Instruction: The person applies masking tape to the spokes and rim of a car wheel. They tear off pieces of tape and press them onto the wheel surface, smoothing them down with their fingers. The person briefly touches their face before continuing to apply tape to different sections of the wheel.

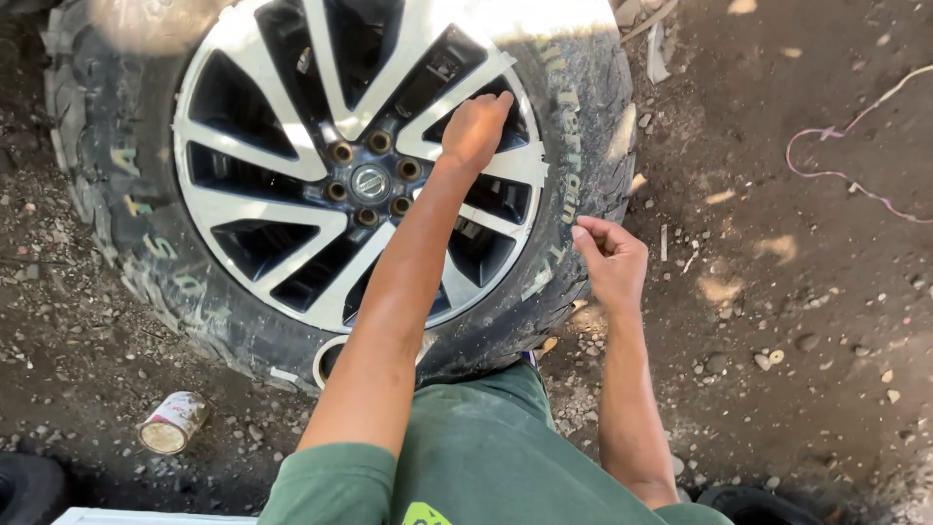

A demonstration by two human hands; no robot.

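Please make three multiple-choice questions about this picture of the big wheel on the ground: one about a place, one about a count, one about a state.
1. Where does the small rusty tin can lie?
A. on the dirt, lower left of the black knobbly tyre
B. on the silver alloy rim
C. in a hand

2. How many lug holes ring the hub cap?
A. three
B. six
C. ten

3. What is the left hand doing?
A. gripping the can
B. resting on a rim spoke
C. hanging clear of the wheel

Answers: 1 A, the can sits on soil beside the tyre. 2 B, six holes circle the cap. 3 B, its fingers lie on a spoke, while the right hand is half curled and empty by the tyre's edge.
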